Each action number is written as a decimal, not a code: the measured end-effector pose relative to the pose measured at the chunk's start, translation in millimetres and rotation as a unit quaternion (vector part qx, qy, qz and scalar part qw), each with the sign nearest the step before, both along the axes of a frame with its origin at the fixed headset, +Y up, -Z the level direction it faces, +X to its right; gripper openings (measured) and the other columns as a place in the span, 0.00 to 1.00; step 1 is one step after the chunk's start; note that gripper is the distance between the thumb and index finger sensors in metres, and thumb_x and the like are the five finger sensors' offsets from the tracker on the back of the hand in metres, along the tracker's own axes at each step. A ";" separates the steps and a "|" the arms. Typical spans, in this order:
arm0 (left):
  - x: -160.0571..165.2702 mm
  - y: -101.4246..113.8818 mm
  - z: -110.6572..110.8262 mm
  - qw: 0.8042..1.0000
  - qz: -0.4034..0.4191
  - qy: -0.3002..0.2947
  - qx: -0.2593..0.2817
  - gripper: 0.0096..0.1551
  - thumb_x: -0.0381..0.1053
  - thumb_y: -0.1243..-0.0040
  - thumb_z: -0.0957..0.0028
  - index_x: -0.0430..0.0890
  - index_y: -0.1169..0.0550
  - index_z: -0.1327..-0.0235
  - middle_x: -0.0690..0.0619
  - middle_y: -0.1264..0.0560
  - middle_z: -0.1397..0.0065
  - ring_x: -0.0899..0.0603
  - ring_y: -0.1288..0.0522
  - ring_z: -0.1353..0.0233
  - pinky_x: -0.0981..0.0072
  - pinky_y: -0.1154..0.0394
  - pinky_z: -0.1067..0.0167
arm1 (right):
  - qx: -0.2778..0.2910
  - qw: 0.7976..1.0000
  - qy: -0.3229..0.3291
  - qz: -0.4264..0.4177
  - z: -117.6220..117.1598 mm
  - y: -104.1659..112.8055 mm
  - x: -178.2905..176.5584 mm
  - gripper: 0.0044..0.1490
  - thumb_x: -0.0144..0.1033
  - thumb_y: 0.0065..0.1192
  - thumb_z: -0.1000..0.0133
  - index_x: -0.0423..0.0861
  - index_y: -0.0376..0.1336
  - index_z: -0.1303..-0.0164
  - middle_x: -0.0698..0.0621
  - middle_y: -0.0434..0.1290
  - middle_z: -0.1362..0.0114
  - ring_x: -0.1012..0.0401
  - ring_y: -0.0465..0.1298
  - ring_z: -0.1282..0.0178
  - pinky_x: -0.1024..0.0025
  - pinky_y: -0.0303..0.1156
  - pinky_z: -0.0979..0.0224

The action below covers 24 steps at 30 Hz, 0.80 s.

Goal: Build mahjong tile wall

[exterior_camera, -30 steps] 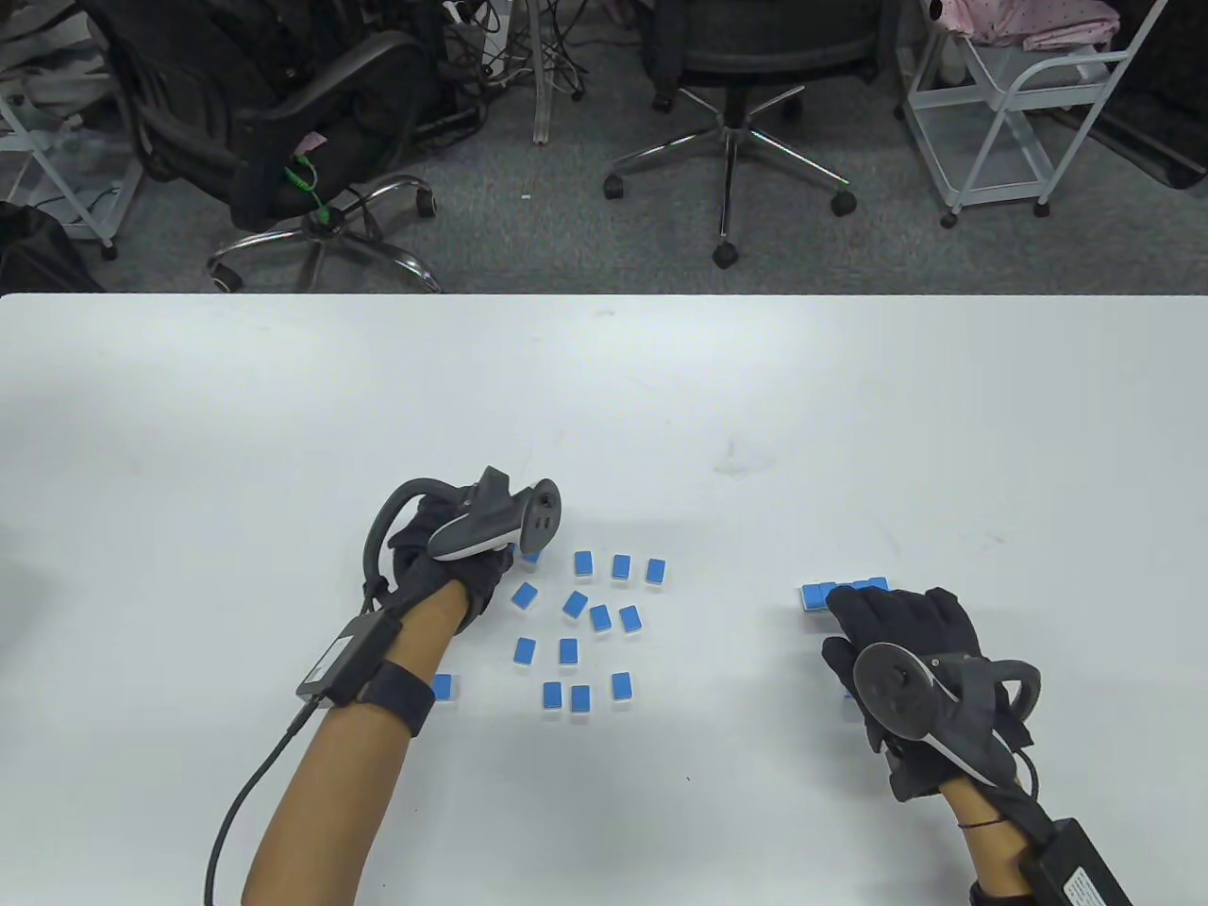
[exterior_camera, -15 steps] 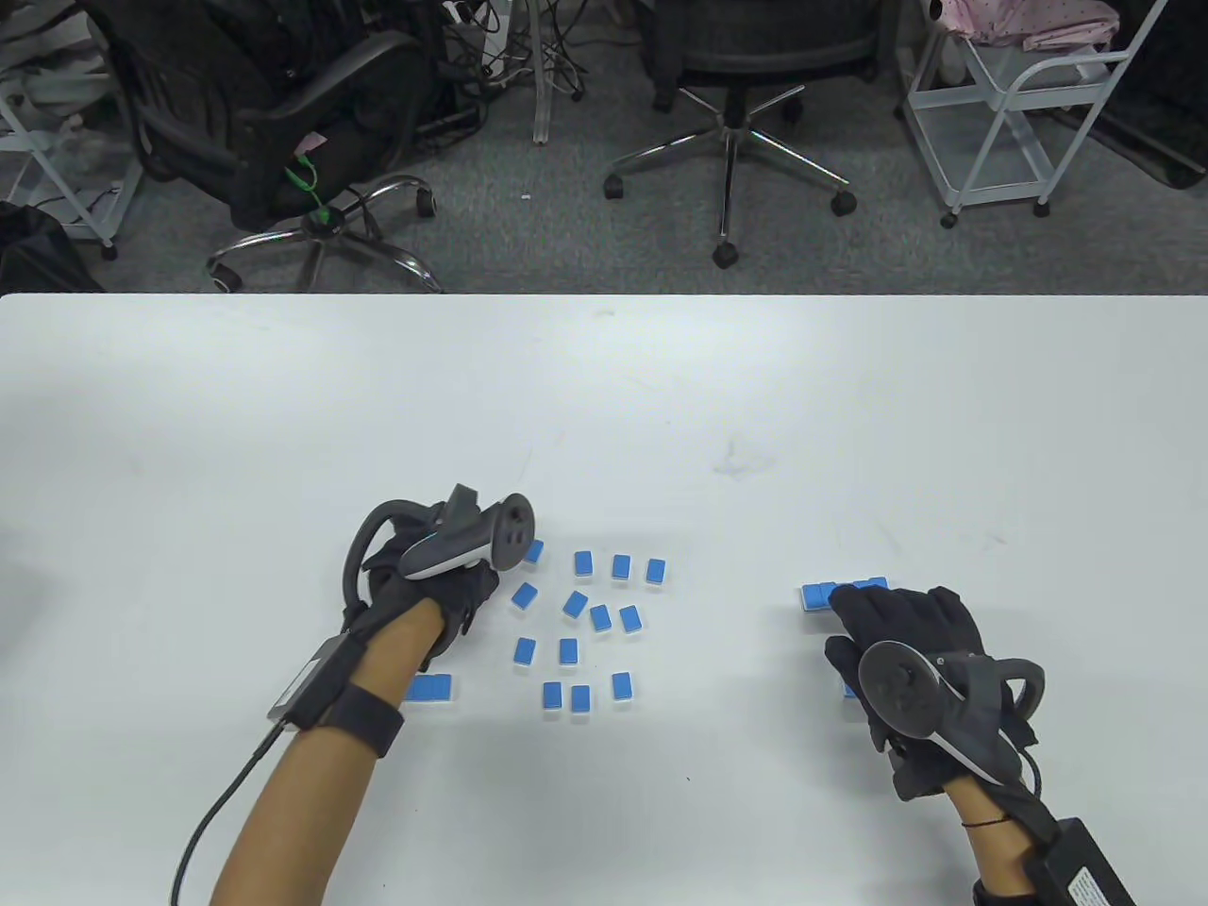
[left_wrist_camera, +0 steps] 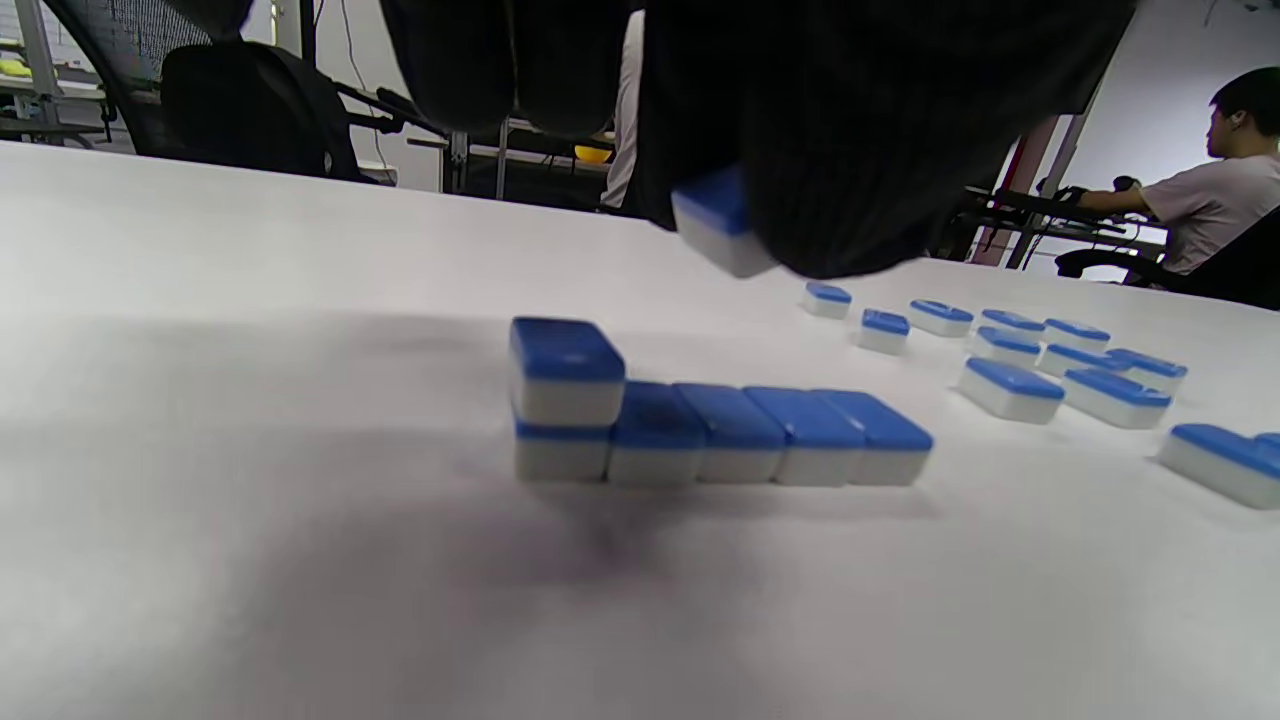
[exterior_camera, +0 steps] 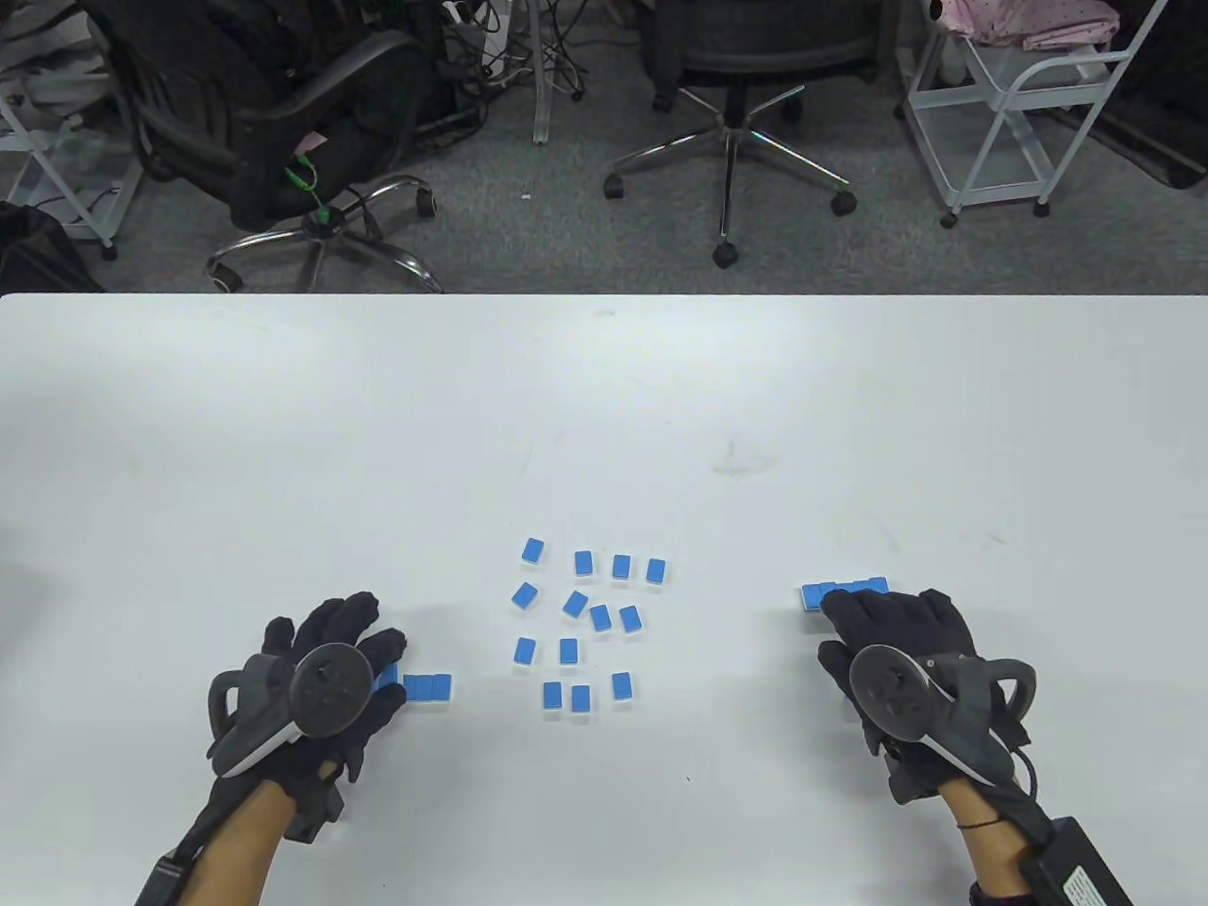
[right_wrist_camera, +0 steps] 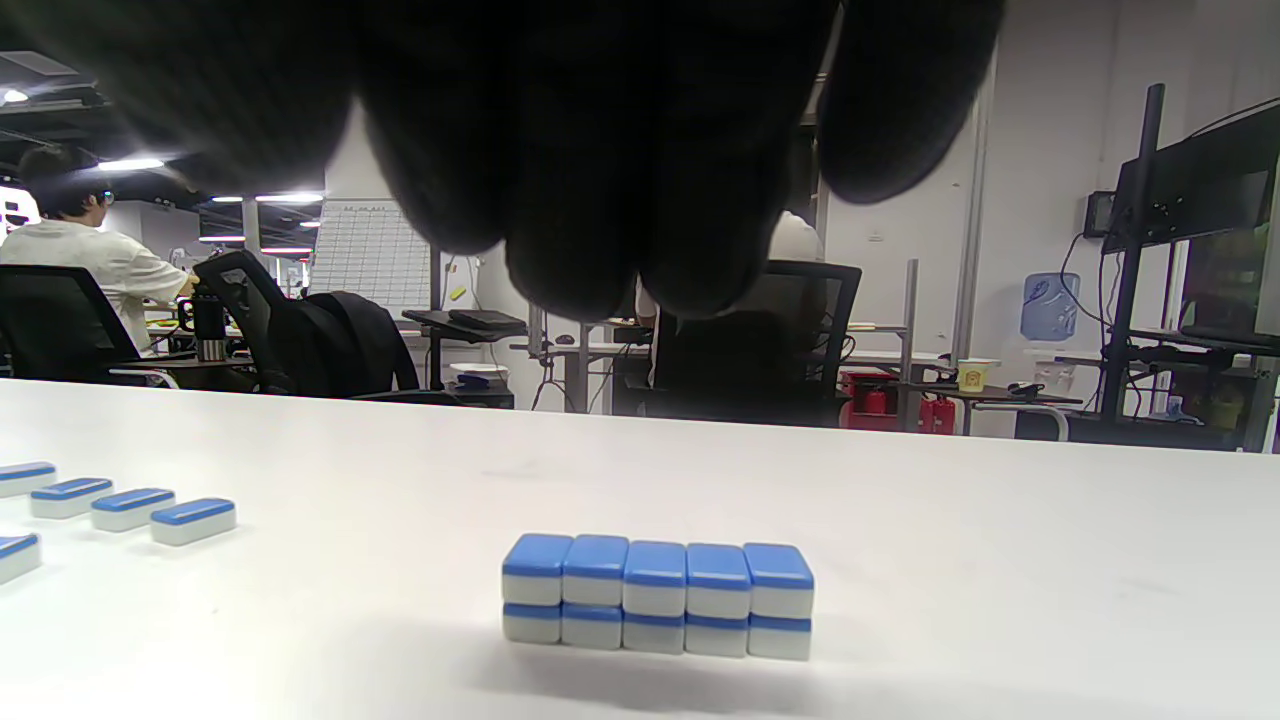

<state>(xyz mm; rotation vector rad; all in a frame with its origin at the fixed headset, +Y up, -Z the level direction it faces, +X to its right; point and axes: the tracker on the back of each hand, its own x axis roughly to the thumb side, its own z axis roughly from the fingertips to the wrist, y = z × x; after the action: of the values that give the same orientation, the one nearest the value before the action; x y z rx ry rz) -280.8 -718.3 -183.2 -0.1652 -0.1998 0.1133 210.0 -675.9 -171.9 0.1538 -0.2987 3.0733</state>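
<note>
White table (exterior_camera: pixel 604 406) fills most of the scene, with office chairs (exterior_camera: pixel 727 113) and a wire cart (exterior_camera: pixel 1019 104) on the grey carpet beyond its far edge. Your left hand (exterior_camera: pixel 330 679) hovers at the near left, fingers curled round one blue-backed tile (left_wrist_camera: pixel 715 220), held above the left row (left_wrist_camera: pixel 720 430). That row runs five tiles long, with a single second-layer tile (left_wrist_camera: pixel 565 370) stacked on the end under your hand. Your right hand (exterior_camera: pixel 897 651) sits at the near right, just behind the finished block (right_wrist_camera: pixel 657 595), which stands two layers high and five tiles wide; its fingers hang loosely above the block and hold nothing. Between the two hands lies a scatter of loose tiles (exterior_camera: pixel 590 618), all face down, blue backs up, well apart from both rows. From the right wrist view, four of those loose tiles (right_wrist_camera: pixel 120 505) line up at the far left.
</note>
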 end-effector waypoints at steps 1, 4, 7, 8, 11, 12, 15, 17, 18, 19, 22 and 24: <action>-0.3 -1.0 -0.3 1.000 -0.005 -0.003 -0.001 0.34 0.59 0.31 0.51 0.56 0.26 0.30 0.52 0.46 0.13 0.37 0.46 0.14 0.23 0.53 0.23 | 0.000 1.000 0.000 0.003 0.3 0.0 -0.3 0.35 0.57 0.61 0.57 0.57 0.68 0.40 0.53 0.79 0.33 0.51 0.78 0.32 0.41 0.65 0.24; -3.7 -4.0 -2.5 1.000 -0.011 0.000 -0.012 0.33 0.59 0.31 0.51 0.57 0.26 0.30 0.53 0.46 0.13 0.37 0.46 0.14 0.24 0.53 0.23 | 0.003 1.000 0.002 0.002 0.0 0.6 -0.6 0.35 0.57 0.61 0.57 0.57 0.68 0.40 0.53 0.79 0.33 0.51 0.78 0.32 0.41 0.65 0.24; -7.6 -8.4 -2.7 1.000 0.000 0.005 -0.024 0.33 0.58 0.30 0.51 0.57 0.26 0.30 0.53 0.46 0.13 0.38 0.47 0.13 0.24 0.54 0.22 | 0.003 1.000 0.002 0.002 0.2 0.1 -0.5 0.35 0.57 0.61 0.57 0.57 0.68 0.40 0.53 0.79 0.33 0.51 0.78 0.32 0.41 0.65 0.24; -8.3 -10.7 -2.5 1.000 -0.001 0.004 -0.029 0.33 0.58 0.30 0.51 0.57 0.26 0.30 0.54 0.46 0.12 0.38 0.46 0.13 0.24 0.54 0.22 | 0.003 1.000 0.002 0.002 0.2 0.0 -0.6 0.35 0.57 0.61 0.57 0.57 0.68 0.40 0.53 0.79 0.33 0.51 0.77 0.32 0.41 0.65 0.24; -9.1 -15.6 -2.6 0.999 0.005 0.004 -0.047 0.33 0.58 0.30 0.51 0.57 0.26 0.30 0.53 0.47 0.12 0.37 0.47 0.13 0.24 0.55 0.22 | 0.002 1.000 0.002 0.002 0.3 -0.1 -0.9 0.35 0.57 0.61 0.57 0.57 0.68 0.40 0.53 0.79 0.33 0.51 0.78 0.32 0.41 0.65 0.24; -9.2 -16.3 -2.7 0.999 0.001 0.005 -0.047 0.33 0.58 0.30 0.51 0.58 0.26 0.30 0.53 0.47 0.12 0.38 0.47 0.13 0.25 0.55 0.22 | 0.002 1.000 0.002 0.002 0.4 -0.2 -0.9 0.35 0.57 0.61 0.57 0.57 0.68 0.40 0.53 0.79 0.33 0.51 0.78 0.33 0.41 0.65 0.24; -9.6 -16.9 -3.4 0.999 -0.005 0.007 -0.045 0.33 0.58 0.30 0.51 0.58 0.26 0.30 0.53 0.47 0.12 0.38 0.48 0.13 0.25 0.55 0.22 | 0.003 1.000 0.002 0.003 0.4 0.0 -0.9 0.35 0.57 0.61 0.57 0.57 0.68 0.40 0.53 0.79 0.33 0.51 0.78 0.33 0.41 0.65 0.24; -9.2 -17.1 -3.2 0.999 -0.001 0.009 -0.046 0.33 0.57 0.30 0.51 0.58 0.26 0.29 0.53 0.48 0.12 0.38 0.48 0.13 0.25 0.55 0.22 | 0.003 1.000 0.002 0.002 0.5 -0.2 -0.6 0.35 0.57 0.61 0.57 0.57 0.68 0.40 0.53 0.79 0.33 0.51 0.78 0.32 0.41 0.65 0.24; -8.8 -17.4 -2.9 0.999 -0.003 0.009 -0.046 0.33 0.57 0.30 0.51 0.58 0.26 0.29 0.54 0.48 0.12 0.38 0.48 0.13 0.25 0.56 0.22 | 0.003 1.000 0.002 0.002 0.5 -0.2 -0.5 0.35 0.57 0.61 0.57 0.57 0.68 0.40 0.53 0.79 0.33 0.51 0.78 0.32 0.41 0.65 0.24; -8.2 -17.7 -2.5 0.999 -0.010 0.010 -0.045 0.33 0.57 0.30 0.50 0.58 0.26 0.29 0.54 0.48 0.12 0.38 0.48 0.13 0.25 0.56 0.22 | 0.003 1.000 0.002 0.002 0.6 -0.4 -0.4 0.35 0.57 0.61 0.57 0.57 0.68 0.40 0.53 0.79 0.33 0.51 0.78 0.33 0.41 0.65 0.24; -8.0 -18.4 -2.5 0.999 -0.010 0.011 -0.045 0.33 0.57 0.31 0.50 0.58 0.27 0.29 0.53 0.48 0.12 0.38 0.48 0.13 0.25 0.55 0.21 | 0.004 1.000 0.002 0.002 0.8 -0.3 -0.4 0.35 0.57 0.61 0.57 0.57 0.68 0.40 0.53 0.79 0.33 0.51 0.78 0.33 0.41 0.65 0.24; -8.4 -18.8 -2.5 0.999 -0.005 0.014 -0.048 0.33 0.57 0.31 0.50 0.58 0.27 0.29 0.53 0.48 0.12 0.38 0.48 0.13 0.25 0.55 0.21 | 0.005 1.000 0.002 0.003 0.9 -0.2 -0.3 0.35 0.57 0.61 0.57 0.57 0.68 0.40 0.53 0.79 0.33 0.51 0.78 0.33 0.41 0.65 0.24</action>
<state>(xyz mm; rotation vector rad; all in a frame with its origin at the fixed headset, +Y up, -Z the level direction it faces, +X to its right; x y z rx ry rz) -289.1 -737.1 -185.7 -0.2609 -0.1656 0.1162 209.7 -676.1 -171.1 0.1600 -0.3127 3.0768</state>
